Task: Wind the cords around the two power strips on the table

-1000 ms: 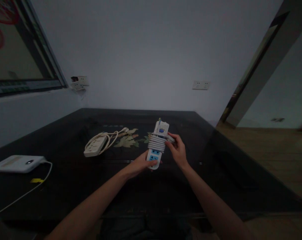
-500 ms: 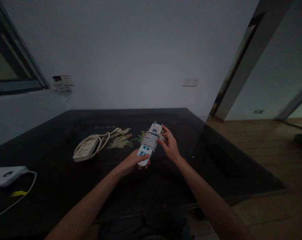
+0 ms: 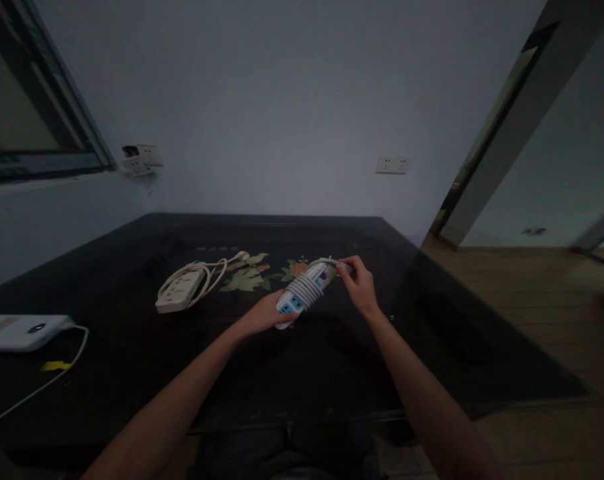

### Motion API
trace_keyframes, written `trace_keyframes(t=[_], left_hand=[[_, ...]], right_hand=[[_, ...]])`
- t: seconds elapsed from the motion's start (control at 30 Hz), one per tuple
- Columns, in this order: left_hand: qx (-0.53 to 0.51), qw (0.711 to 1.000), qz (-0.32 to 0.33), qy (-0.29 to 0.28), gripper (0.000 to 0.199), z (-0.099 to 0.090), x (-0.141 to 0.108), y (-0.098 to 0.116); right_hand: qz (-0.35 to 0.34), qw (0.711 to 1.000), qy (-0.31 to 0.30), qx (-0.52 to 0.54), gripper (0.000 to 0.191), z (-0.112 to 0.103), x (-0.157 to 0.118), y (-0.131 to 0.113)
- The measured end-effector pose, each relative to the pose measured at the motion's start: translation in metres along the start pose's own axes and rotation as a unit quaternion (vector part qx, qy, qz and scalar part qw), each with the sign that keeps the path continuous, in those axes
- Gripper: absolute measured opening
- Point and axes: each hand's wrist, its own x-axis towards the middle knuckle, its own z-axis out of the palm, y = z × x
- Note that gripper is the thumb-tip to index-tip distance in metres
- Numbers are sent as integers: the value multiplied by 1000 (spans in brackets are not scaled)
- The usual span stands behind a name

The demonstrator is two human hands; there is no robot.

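A white power strip [image 3: 288, 304] with blue sockets is tilted above the dark table, its grey-white cord [image 3: 305, 291] wound several times around its middle. My left hand [image 3: 268, 313] grips the strip's near end, thumb on top and fingers beneath. At the far end, my right hand [image 3: 357, 280] pinches the cord's loose end, where a pale plug [image 3: 344, 267] partly shows between the fingers. The far end of the strip is partly covered by the cord.
On the dark table [image 3: 332, 393], a second white power strip [image 3: 182, 288] lies at left with its cord looped over it. A white device [image 3: 25, 332] with a thin cable sits farther left, near a yellow scrap [image 3: 55, 366]. A wall socket [image 3: 393, 165] is behind.
My right hand has moved right, away from the strip, drawing the cord's end off its far part. The strip has tilted further toward the right. The view has shifted slightly.
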Motion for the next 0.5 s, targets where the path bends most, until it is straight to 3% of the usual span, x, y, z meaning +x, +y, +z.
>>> trace_keyframes(t=[0.1,0.23,0.37,0.5], left_hand=[[111,991,72,22,42,-10,0,-1],[106,986,125,0,50,-16,-2,7],[60,991,88,86,49,-17,0,13],[19,988,39,151,44,-19,3,13]], right_hand=[[35,999,30,6,22,-11,8,7],[112,993,0,31,25,-26,17,23],[171,980,-85,58,32,-24,14,31],[181,968,-161,68,35,-4,5,29]])
